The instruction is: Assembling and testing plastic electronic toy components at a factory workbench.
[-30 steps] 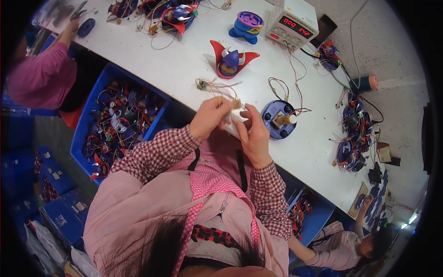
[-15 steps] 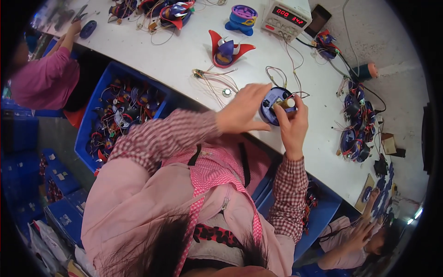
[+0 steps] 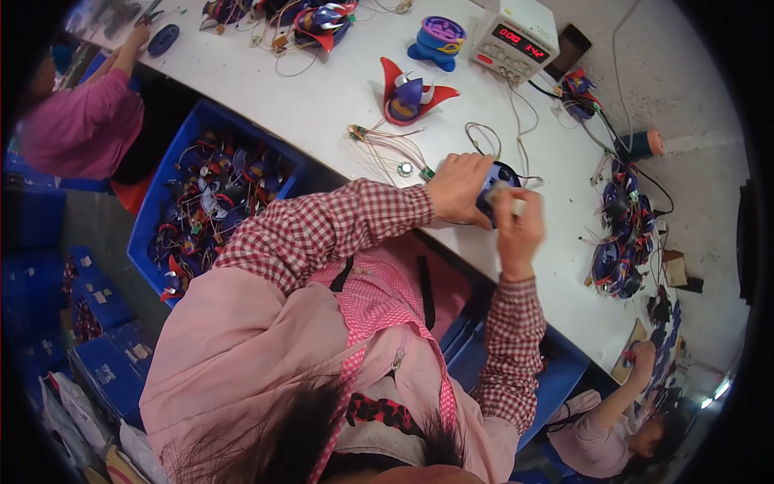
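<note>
My left hand grips the edge of a round blue-purple plastic housing on the white table. Over that housing, my right hand is closed in a pinch, smeared by motion. A small pale cylindrical piece shows between its fingers; its exact kind is unclear. Wires run along the table behind the housing. Left of my left hand lie a small silver disc and a bundle of thin wires with a little circuit board. Farther back stands a red and purple horned toy head.
A power supply with a lit red display stands at the back, beside a blue and purple round toy part. Wired toy parts line the right wall. A blue bin of parts sits at left. Co-workers are on both sides.
My left hand, earlier stretched out beside the housing, now grips its edge. My right hand has moved slightly down and right with the pale piece. The whole view has shifted slightly.
</note>
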`<state>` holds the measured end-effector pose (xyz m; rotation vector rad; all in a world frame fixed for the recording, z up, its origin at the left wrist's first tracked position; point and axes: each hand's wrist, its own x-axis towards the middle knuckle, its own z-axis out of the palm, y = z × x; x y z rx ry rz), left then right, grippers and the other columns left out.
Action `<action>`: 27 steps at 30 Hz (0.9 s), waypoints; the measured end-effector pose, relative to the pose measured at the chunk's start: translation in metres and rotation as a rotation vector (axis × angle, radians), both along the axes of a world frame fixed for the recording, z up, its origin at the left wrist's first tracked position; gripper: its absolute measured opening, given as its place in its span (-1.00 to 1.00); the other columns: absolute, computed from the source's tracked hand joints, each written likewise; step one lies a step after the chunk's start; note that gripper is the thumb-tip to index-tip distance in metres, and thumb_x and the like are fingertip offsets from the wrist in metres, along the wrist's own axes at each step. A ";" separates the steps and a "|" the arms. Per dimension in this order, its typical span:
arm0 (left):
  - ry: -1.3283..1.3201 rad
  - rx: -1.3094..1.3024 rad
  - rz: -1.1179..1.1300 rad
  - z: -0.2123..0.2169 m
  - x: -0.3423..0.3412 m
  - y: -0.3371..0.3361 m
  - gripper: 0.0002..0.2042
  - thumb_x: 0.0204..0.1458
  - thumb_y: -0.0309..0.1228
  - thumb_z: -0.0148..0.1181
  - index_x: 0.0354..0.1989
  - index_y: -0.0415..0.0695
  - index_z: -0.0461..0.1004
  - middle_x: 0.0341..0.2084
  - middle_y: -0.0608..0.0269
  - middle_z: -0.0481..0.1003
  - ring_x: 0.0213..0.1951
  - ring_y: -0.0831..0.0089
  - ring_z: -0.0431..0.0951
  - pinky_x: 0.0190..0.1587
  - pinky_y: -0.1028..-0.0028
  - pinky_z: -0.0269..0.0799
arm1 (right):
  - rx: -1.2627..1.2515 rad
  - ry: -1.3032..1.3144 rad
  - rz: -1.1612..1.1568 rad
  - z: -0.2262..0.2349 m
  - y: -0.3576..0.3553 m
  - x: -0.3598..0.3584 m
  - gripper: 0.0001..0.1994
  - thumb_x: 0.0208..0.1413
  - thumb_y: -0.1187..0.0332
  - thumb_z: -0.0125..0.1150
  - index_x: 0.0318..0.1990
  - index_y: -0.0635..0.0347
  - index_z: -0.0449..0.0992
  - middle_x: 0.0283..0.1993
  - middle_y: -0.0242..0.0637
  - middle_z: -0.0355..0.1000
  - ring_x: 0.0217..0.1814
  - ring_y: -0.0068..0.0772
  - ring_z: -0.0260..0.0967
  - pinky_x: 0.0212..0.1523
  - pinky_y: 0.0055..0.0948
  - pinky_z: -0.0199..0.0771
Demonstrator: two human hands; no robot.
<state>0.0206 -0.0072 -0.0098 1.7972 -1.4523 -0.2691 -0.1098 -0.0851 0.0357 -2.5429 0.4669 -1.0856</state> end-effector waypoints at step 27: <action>-0.107 0.079 0.109 -0.008 0.202 0.043 -0.24 -0.39 0.03 0.39 0.04 -0.15 0.37 0.10 0.02 0.20 0.14 0.11 0.13 0.17 0.27 0.08 | -0.078 0.473 0.535 -0.035 0.071 0.184 -0.78 -0.14 0.54 0.07 -0.26 0.33 0.43 -0.21 -0.01 0.33 -0.09 -0.02 0.30 -0.09 -0.22 0.35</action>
